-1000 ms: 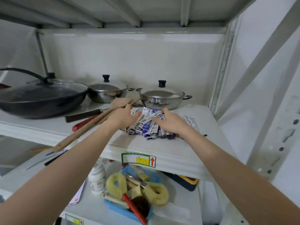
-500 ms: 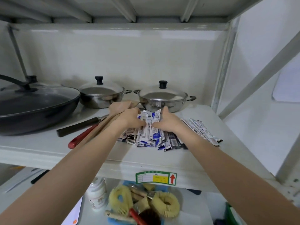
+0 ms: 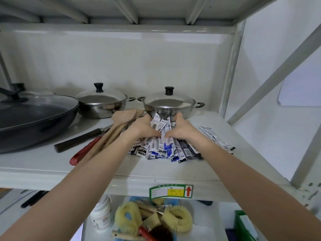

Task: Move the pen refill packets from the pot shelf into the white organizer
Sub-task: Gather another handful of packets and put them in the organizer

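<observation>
While both hands bunch the packets on the shelf, squeeze inward before lifting
Left hand and right hand curl round the pile just before the pot; strays lie right; organizer unseen

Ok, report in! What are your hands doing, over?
Left hand and right hand both squeezing the packets into a bunch. A few strays lie apart, right. Pot close behind, spatulas beside the left hand.
</observation>
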